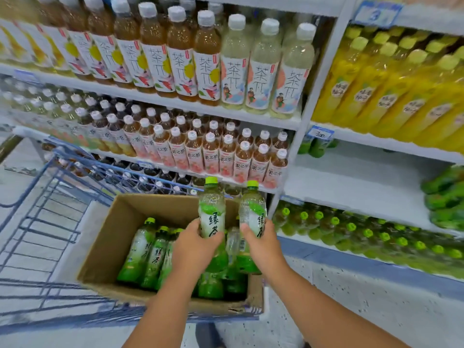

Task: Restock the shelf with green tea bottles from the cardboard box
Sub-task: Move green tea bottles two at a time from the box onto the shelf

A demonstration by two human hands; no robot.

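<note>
Each hand (pixel 193 243) (pixel 261 243) grips an upright green tea bottle (pixel 211 209) (pixel 251 212) above the cardboard box (pixel 105 242).

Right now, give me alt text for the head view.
Left hand and right hand each grip an upright green tea bottle above an open box of more bottles, in a blue cart facing drink shelves.
</note>
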